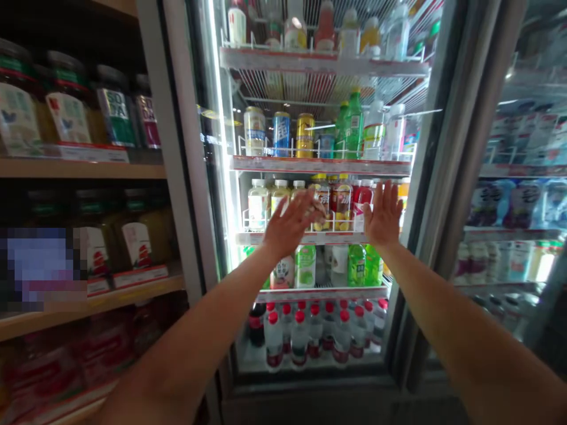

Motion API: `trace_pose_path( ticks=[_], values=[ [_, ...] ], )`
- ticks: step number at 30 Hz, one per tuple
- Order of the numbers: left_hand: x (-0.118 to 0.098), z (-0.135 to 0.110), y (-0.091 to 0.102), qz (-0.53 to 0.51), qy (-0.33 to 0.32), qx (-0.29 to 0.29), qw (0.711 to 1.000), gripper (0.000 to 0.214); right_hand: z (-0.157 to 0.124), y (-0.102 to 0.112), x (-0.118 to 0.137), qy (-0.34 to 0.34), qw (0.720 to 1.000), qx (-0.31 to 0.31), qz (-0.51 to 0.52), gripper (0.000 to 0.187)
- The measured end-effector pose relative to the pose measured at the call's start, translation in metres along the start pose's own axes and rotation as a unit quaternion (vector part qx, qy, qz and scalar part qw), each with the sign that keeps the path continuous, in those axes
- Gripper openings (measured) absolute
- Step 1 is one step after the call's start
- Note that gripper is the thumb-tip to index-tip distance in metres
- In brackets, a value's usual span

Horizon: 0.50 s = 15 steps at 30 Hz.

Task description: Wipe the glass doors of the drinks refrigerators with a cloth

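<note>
Both my arms reach forward toward a lit drinks fridge (321, 167). My left hand (290, 225) is open, its fingers spread and tilted to the right, in front of the shelf of juice bottles. Its fingertips are slightly blurred. Level with it, my right hand (384, 217) is raised open with the fingers pointing up, in front of the right end of the same shelf. Neither hand grips a bottle. Behind them stand pale bottles with white caps (258, 205) and a red bottle (362, 203). Whether my palms touch the glass, I cannot tell.
Cans (282, 134) and green bottles (354, 124) fill the shelf above; red-capped bottles (300, 336) stand at the bottom. Wooden shelves (84, 171) with large bottles flank the left. A metal door frame (460, 153) and another stocked fridge section are at right.
</note>
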<state>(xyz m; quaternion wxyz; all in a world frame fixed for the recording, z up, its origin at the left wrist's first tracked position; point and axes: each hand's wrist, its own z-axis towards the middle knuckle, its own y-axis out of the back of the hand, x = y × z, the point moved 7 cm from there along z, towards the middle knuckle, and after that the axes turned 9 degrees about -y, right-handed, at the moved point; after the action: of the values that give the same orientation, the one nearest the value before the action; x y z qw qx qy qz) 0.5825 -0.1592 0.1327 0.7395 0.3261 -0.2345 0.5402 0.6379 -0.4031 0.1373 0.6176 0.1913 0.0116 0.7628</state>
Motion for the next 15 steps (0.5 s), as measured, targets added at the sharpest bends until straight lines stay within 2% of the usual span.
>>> trace_pose_path(
  ticks=[2, 3, 4, 5, 8, 9, 10, 13, 14, 15],
  values=[
    [0.025, -0.007, 0.008, 0.015, 0.151, -0.056, 0.987, 0.061, -0.011, -0.002, 0.002, -0.032, 0.999, 0.012, 0.009, 0.067],
    [0.029, -0.010, 0.010, 0.010, 0.188, -0.075, 0.979, 0.060, -0.017, -0.003, 0.003, -0.038, 0.999, 0.014, 0.011, 0.068],
    [0.026, -0.011, 0.009, -0.004, 0.187, -0.082, 0.979, 0.060, -0.022, -0.005, 0.004, -0.035, 0.999, 0.015, 0.011, 0.069],
    [0.017, -0.010, 0.006, -0.022, 0.154, -0.079, 0.985, 0.060, -0.028, -0.007, 0.004, -0.027, 0.999, 0.014, 0.009, 0.070],
    [-0.025, -0.004, -0.004, -0.061, -0.021, -0.041, 0.997, 0.055, -0.038, -0.012, 0.001, -0.002, 1.000, -0.007, -0.004, 0.071],
    [-0.033, -0.003, -0.006, -0.060, -0.044, -0.040, 0.996, 0.053, -0.039, -0.014, -0.001, 0.003, 1.000, -0.015, -0.009, 0.071],
    [-0.033, -0.001, -0.005, -0.053, -0.029, -0.051, 0.997, 0.052, -0.040, -0.015, -0.002, 0.008, 1.000, -0.025, -0.013, 0.071],
    [-0.013, 0.003, 0.000, -0.020, 0.143, -0.113, 0.983, 0.051, -0.041, -0.015, -0.003, 0.021, 0.998, -0.048, -0.024, 0.070],
    [-0.012, 0.005, 0.000, -0.018, 0.177, -0.118, 0.977, 0.051, -0.041, -0.015, -0.002, 0.022, 0.998, -0.054, -0.027, 0.070],
    [-0.017, 0.009, -0.002, -0.022, 0.166, -0.110, 0.980, 0.051, -0.041, -0.014, -0.002, 0.020, 0.998, -0.057, -0.028, 0.070]
  ],
)
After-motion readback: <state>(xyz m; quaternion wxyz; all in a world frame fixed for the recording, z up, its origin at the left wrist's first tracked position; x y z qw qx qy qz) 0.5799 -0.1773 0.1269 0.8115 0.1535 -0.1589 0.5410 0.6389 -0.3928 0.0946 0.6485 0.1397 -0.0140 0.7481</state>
